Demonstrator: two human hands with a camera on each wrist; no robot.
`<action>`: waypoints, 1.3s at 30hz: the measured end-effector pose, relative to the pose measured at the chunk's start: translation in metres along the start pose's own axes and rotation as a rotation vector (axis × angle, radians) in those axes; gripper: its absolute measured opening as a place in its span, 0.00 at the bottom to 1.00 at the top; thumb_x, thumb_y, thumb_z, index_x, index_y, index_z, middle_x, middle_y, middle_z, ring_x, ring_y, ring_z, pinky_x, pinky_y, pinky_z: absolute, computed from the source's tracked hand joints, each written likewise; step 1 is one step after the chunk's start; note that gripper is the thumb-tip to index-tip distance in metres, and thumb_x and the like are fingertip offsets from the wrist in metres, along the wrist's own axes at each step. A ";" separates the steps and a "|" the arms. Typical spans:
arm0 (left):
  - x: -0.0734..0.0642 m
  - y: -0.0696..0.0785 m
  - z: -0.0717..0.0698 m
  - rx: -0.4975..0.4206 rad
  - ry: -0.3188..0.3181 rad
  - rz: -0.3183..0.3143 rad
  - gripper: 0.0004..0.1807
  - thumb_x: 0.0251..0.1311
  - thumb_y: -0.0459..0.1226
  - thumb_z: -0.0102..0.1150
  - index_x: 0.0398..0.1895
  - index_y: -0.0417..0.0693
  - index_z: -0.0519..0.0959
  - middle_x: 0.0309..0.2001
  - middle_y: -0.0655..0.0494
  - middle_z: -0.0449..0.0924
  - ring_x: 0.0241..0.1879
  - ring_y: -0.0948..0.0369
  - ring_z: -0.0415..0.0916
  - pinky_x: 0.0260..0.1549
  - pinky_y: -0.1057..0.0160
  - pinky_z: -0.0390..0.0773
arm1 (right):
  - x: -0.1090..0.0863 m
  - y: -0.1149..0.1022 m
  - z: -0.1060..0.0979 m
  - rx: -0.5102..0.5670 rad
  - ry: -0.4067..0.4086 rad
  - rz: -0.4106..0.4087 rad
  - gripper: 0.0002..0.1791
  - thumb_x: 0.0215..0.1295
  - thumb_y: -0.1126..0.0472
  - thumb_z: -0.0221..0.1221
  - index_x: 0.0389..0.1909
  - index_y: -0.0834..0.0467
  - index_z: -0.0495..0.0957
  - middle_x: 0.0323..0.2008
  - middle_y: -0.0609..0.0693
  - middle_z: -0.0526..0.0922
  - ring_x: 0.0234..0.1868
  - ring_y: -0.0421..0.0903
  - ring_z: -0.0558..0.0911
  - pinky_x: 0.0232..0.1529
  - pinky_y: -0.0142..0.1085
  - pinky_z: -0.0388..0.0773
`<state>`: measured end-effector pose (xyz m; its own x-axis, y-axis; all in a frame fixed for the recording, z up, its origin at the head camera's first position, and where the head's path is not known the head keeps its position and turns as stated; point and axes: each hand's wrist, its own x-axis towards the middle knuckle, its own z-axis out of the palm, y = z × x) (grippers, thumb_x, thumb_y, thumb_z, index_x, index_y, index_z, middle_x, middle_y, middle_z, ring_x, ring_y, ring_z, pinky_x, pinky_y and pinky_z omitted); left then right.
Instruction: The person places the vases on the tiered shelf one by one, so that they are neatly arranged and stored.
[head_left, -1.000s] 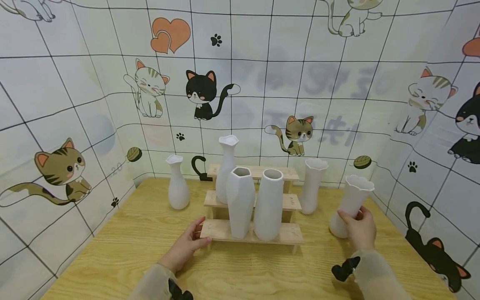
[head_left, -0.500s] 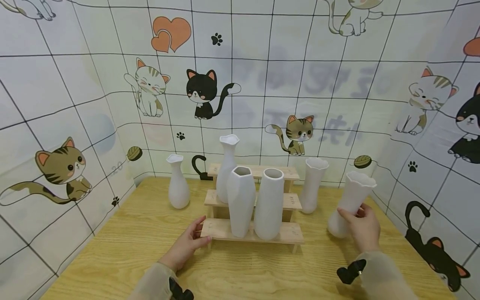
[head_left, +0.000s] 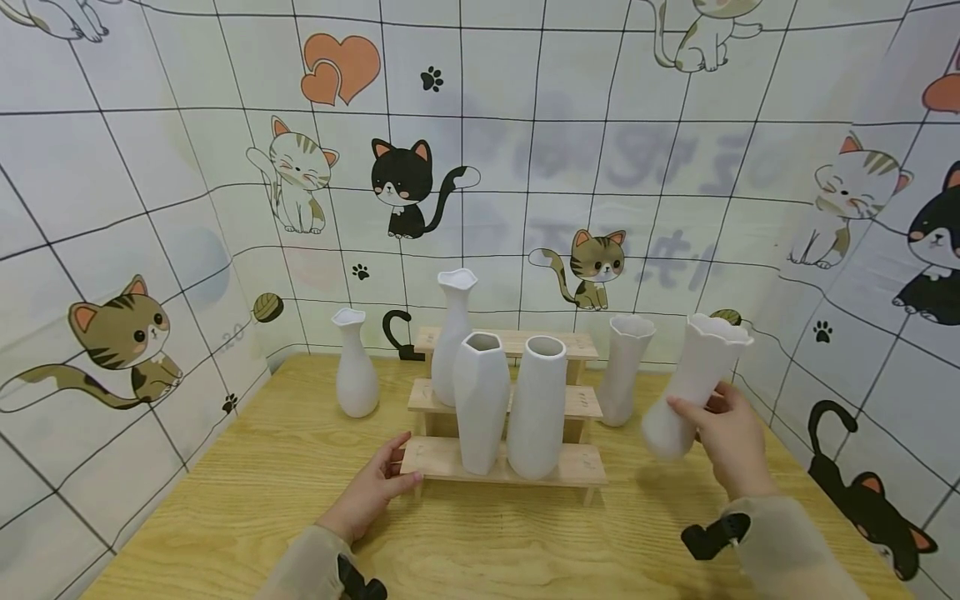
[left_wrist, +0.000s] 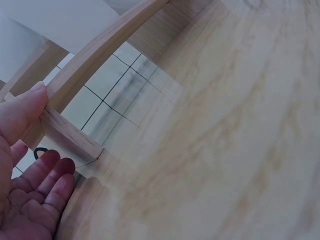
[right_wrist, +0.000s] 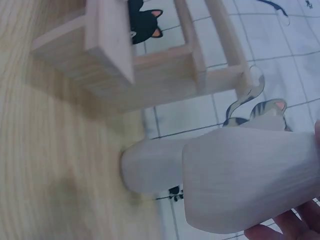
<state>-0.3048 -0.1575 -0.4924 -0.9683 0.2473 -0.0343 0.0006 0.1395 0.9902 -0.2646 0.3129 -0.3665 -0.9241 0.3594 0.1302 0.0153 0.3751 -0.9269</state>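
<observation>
Cat-printed walls (head_left: 495, 208) edge the table (head_left: 510, 550). Head: left hand (head_left: 372, 492) holds the near corner of one stand (head_left: 432, 457); past a gap, right hand (head_left: 729, 437) grips one tilted vase (head_left: 701, 367). Others: three vases (head_left: 482, 408) between the hands, one narrow vase (head_left: 357, 383) beyond left, one ruffled vase (head_left: 625, 375) beyond right. Left wrist: thumb (left_wrist: 27, 110) on stand. Right wrist: tilted vase off the table.

1 vase (head_left: 701, 358) in right fingers (head_left: 729, 395)
</observation>
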 end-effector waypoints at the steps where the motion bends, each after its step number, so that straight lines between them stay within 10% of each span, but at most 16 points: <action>1: 0.000 0.000 0.000 -0.001 0.000 -0.001 0.44 0.58 0.43 0.67 0.75 0.53 0.54 0.63 0.44 0.61 0.58 0.51 0.62 0.54 0.53 0.67 | -0.001 -0.004 0.000 0.000 -0.011 -0.018 0.51 0.61 0.40 0.61 0.74 0.62 0.48 0.64 0.62 0.64 0.57 0.54 0.69 0.40 0.33 0.76; 12: -0.001 0.002 0.000 0.001 -0.010 0.005 0.44 0.59 0.43 0.66 0.75 0.52 0.54 0.63 0.44 0.63 0.58 0.51 0.63 0.54 0.53 0.67 | -0.001 -0.045 0.019 0.057 -0.106 -0.136 0.47 0.62 0.43 0.61 0.72 0.62 0.51 0.63 0.63 0.65 0.58 0.56 0.69 0.47 0.43 0.74; 39: -0.002 0.003 -0.001 0.008 -0.028 0.013 0.44 0.60 0.44 0.65 0.75 0.51 0.52 0.62 0.43 0.63 0.58 0.51 0.64 0.54 0.53 0.68 | 0.013 -0.080 0.075 0.109 -0.229 -0.119 0.46 0.60 0.49 0.66 0.72 0.60 0.53 0.61 0.64 0.68 0.59 0.58 0.69 0.54 0.51 0.69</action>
<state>-0.3030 -0.1582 -0.4892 -0.9609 0.2759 -0.0252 0.0153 0.1436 0.9895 -0.3064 0.2232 -0.3175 -0.9794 0.1110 0.1689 -0.1281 0.3049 -0.9437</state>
